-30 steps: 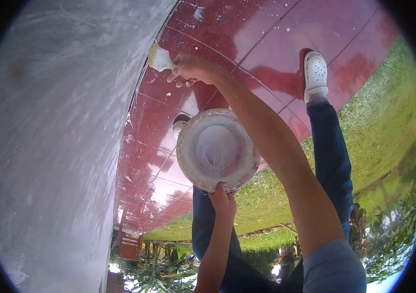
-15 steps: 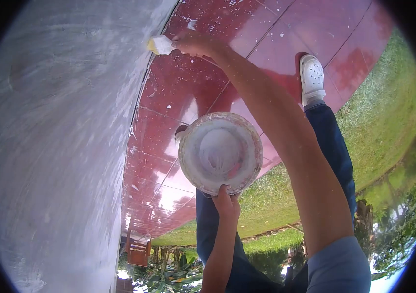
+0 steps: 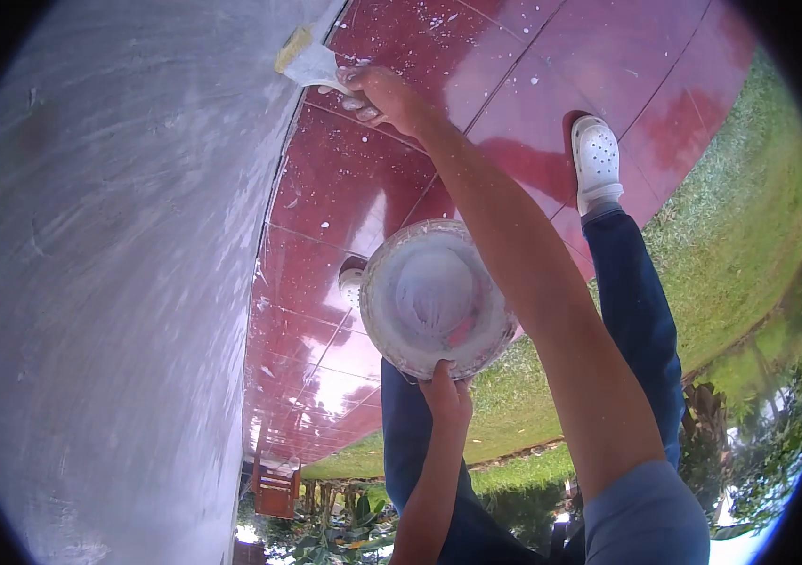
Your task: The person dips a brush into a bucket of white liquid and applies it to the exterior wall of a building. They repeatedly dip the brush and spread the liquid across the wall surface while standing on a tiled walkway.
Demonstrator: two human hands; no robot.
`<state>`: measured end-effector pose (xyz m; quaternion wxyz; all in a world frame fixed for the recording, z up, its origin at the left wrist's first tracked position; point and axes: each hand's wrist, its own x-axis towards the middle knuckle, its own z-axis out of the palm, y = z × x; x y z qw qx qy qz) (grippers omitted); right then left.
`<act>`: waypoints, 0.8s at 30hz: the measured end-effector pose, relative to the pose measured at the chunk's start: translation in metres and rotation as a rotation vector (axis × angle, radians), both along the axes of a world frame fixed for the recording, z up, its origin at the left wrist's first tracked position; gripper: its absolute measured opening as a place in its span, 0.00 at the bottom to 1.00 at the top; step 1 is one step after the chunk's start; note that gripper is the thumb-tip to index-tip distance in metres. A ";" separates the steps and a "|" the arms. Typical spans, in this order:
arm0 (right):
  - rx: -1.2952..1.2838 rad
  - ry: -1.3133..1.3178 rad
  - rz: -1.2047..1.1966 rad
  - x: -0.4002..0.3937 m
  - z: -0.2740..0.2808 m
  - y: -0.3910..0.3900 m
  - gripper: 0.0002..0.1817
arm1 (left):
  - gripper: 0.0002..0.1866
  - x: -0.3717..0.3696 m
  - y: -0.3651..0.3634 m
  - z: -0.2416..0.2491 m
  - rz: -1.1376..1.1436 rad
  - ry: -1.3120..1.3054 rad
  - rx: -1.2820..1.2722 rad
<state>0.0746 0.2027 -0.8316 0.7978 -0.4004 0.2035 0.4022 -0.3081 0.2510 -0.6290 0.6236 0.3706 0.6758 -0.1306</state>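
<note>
My right hand (image 3: 372,96) is closed round the handle of a broad paint brush (image 3: 311,64). White coats most of the brush, and its yellowish bristle tip lies at the lower edge of the grey-white wall (image 3: 128,254). My fingers are smeared with white. Below my right forearm, my left hand (image 3: 446,395) grips the near rim of a round, white-stained container (image 3: 391,325), thumb over the edge. Whitish material lies in the container's middle, and my right forearm covers part of its right rim.
Under me are glossy red floor tiles (image 3: 344,179) with white spatters. A white clog (image 3: 597,155) is on my right foot; the other shoe (image 3: 351,282) shows beside the container. Grass (image 3: 721,273) borders the tiles. A reddish-brown wooden piece (image 3: 275,494) stands farther off, near plants.
My right hand and the brush have shifted slightly, the bristles now farther up and onto the wall. The container in my left hand has moved a little to the right, partly under my forearm.
</note>
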 end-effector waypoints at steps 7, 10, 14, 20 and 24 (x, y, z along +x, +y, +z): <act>-0.732 -0.431 0.177 0.025 0.008 0.013 0.15 | 0.17 -0.031 0.009 -0.006 -0.746 -0.162 0.250; -0.463 -0.171 -0.039 0.026 0.113 -0.026 0.16 | 0.18 -0.011 0.006 -0.007 -0.544 -0.160 0.186; 0.015 -0.402 -0.313 0.032 0.127 -0.063 0.16 | 0.19 -0.011 0.005 -0.003 -0.034 -0.088 0.023; 0.221 -0.142 -0.145 0.039 0.011 -0.022 0.20 | 0.27 0.012 0.001 -0.003 0.124 0.056 -0.040; -0.549 -0.119 0.306 0.050 -0.001 -0.051 0.21 | 0.32 -0.016 0.008 -0.020 -0.162 0.001 0.032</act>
